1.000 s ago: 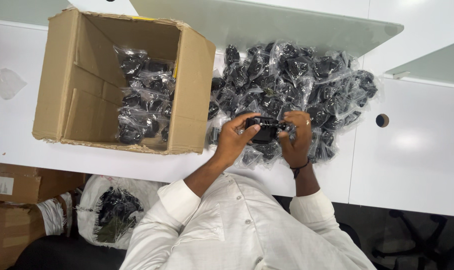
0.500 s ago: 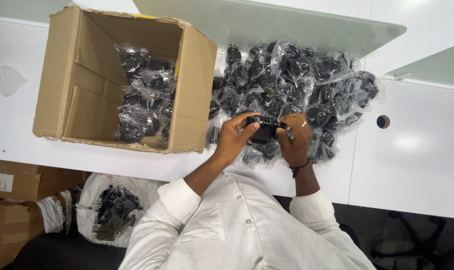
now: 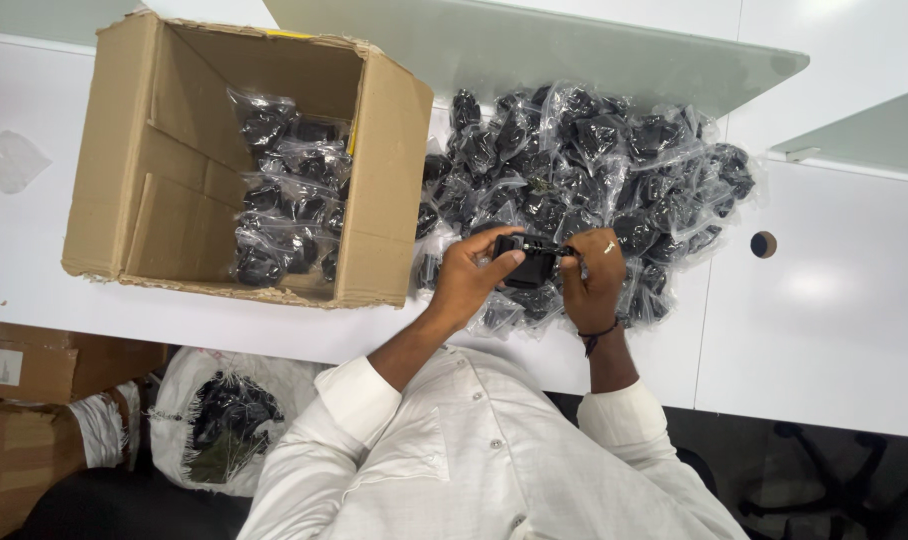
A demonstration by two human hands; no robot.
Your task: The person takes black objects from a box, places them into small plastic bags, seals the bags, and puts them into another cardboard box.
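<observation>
Both hands hold one small black device (image 3: 530, 262) just above the near edge of a pile of black parts in clear plastic bags (image 3: 594, 170) on the white table (image 3: 824, 300). My left hand (image 3: 471, 277) grips its left end with the thumb on top. My right hand (image 3: 594, 277) pinches its right end, a dark band on the wrist. An open cardboard box (image 3: 164, 180) stands to the left, with several of the same bagged parts inside along its right wall.
A frosted glass divider (image 3: 574, 40) runs behind the pile. A round cable hole (image 3: 763, 244) sits right of the pile. Below the table edge at left are a white sack of black parts (image 3: 224, 420) and brown cartons (image 3: 24, 370).
Both hands stay on the black device in nearly the same spot; the fingers have shifted only slightly along it.
</observation>
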